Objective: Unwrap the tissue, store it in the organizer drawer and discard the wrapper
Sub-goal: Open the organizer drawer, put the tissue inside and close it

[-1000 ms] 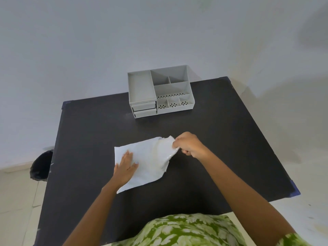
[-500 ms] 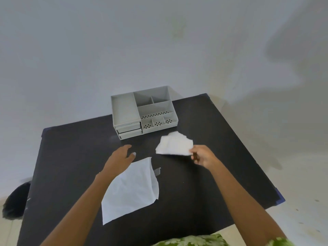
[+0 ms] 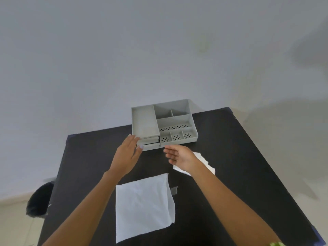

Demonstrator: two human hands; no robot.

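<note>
The white tissue (image 3: 143, 206) lies flat and square on the black table (image 3: 248, 157), near me between my forearms. The crumpled white wrapper (image 3: 205, 165) lies to the right, partly hidden under my right wrist. The grey organizer (image 3: 144, 121) stands at the table's far edge, with its two drawers (image 3: 150, 141) at the front left; whether they stand ajar I cannot tell. My left hand (image 3: 126, 155) touches the organizer's front left corner, thumb by the drawers, holding nothing. My right hand (image 3: 179, 157) hovers open just in front of the organizer, palm turned left.
A small grey scrap (image 3: 174, 189) lies by the tissue's right edge. A black bin (image 3: 40, 199) stands on the floor left of the table. A pale wall rises behind the organizer. The table's right edge runs diagonally toward me.
My right hand carried the wrapper off to the right, laid it on the table and let go. My left hand left the tissue and reached the organizer's drawer corner.
</note>
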